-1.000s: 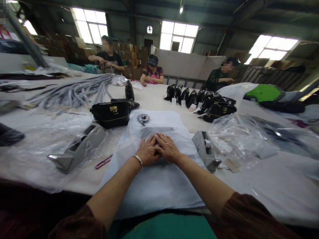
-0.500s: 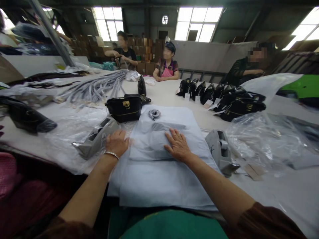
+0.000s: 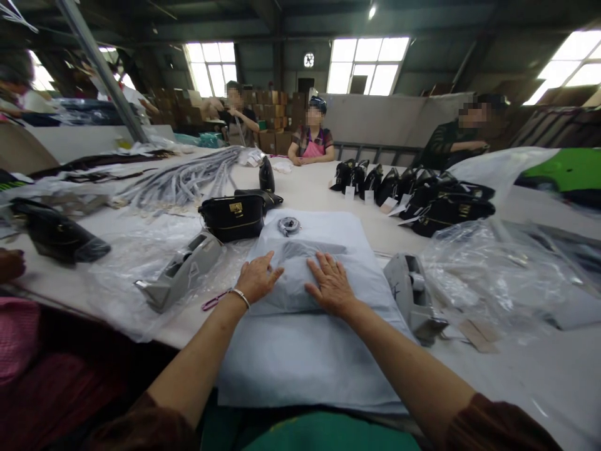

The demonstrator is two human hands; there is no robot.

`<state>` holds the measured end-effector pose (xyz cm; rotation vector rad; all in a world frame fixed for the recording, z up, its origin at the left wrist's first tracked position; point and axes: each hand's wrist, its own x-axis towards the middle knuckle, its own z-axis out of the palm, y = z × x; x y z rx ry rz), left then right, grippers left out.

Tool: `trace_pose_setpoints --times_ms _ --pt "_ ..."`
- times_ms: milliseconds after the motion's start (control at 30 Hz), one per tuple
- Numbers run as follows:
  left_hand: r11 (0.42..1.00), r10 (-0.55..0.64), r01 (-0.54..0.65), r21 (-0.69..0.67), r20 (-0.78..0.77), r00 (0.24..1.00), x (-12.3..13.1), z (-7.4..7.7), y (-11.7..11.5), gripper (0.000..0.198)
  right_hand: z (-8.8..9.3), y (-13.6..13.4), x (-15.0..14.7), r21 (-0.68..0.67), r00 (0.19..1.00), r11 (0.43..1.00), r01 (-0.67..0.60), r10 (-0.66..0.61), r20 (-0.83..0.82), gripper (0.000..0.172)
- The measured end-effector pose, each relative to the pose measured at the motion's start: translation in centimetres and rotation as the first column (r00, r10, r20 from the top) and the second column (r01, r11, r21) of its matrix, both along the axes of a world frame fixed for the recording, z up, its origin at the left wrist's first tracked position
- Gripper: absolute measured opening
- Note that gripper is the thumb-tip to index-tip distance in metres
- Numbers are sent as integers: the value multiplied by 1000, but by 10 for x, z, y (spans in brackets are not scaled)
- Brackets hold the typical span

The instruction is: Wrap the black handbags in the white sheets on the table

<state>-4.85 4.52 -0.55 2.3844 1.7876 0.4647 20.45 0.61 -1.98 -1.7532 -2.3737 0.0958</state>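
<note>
Atop thin, pale-blue rectangular sheets (image 3: pixel 310 357), left hand (image 3: pixel 259 279) and right hand (image 3: pixel 331 285) are resting, fingers spread, probably just holding stuff flat.

A: Where does this view look from?
B: From the wearer's head, the one camera, facing forward and down over the work table (image 3: pixel 305 193).
A: How near is it?
B: Just behind and above the left hand (image 3: pixel 258 280) and right hand (image 3: pixel 331 285), near the middle; the forearms (image 3: pixel 408 352) run in from below, where green cloth (image 3: pixel 323 435) shows.
A: And how far does it reach?
B: Across the table to co-workers (image 3: pixel 313 149) on the far side, and up to the windows (image 3: pixel 367 66) behind them. It's wide. The lower left is probably space beneath the table edge, though it's too dark to be sure.
</note>
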Motion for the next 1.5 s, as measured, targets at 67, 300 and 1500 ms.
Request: trace_pose_setpoints --times_ms 67,300,1500 --pt "995 -76 80 -54 60 995 -4 4 9 48 3 0 1 -3 1000 1000 -5 5 -10 72" --pt "966 -235 190 176 288 928 -2 15 24 23 8 -1 1 -10 1000 1000 -12 12 -17 73" --pt "866 -446 420 272 36 894 89 -15 -42 64 9 1 -5 -66 998 997 39 -43 -54 71"
